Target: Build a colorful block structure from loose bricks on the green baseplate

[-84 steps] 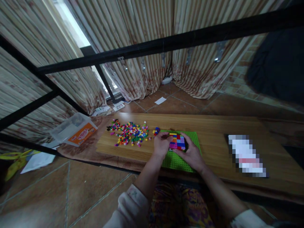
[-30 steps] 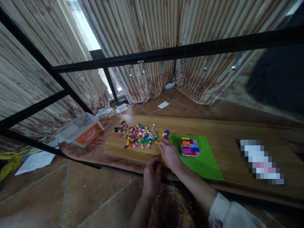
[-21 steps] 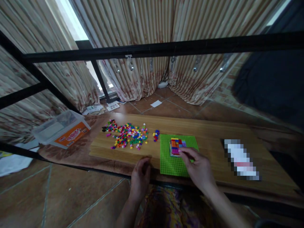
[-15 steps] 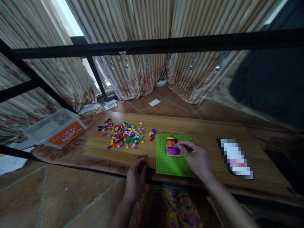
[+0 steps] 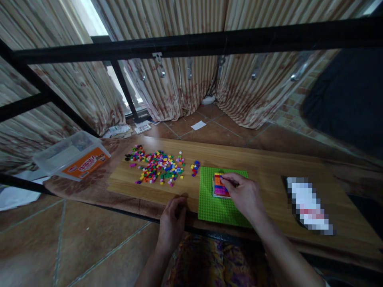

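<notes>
A small stack of building bricks (image 5: 219, 191) in orange, yellow, blue, pink and red rows stands on a green studded baseplate (image 5: 209, 209). My right hand (image 5: 243, 193) reaches over it from the right. Its thumb and forefinger pinch together at the stack's top, on a small building brick mostly covered by the fingertips. The hand hides the stack's right side. Left of the baseplate, my left hand (image 5: 173, 213) rests at the table's front edge with its fingers curled in, and no object shows in it.
Loose bricks (image 5: 158, 165) lie scattered on the wooden tabletop (image 5: 257, 161) to the left, with a small cluster (image 5: 195, 168) beside the baseplate. A clear plastic box (image 5: 73, 155) with an orange label stands far left. A pixelated item (image 5: 309, 205) lies right. A black bar (image 5: 191, 44) crosses behind.
My right hand has moved slightly left and over the stack, covering more of its top right. My left hand stays in place. The whole view has shifted a little.
</notes>
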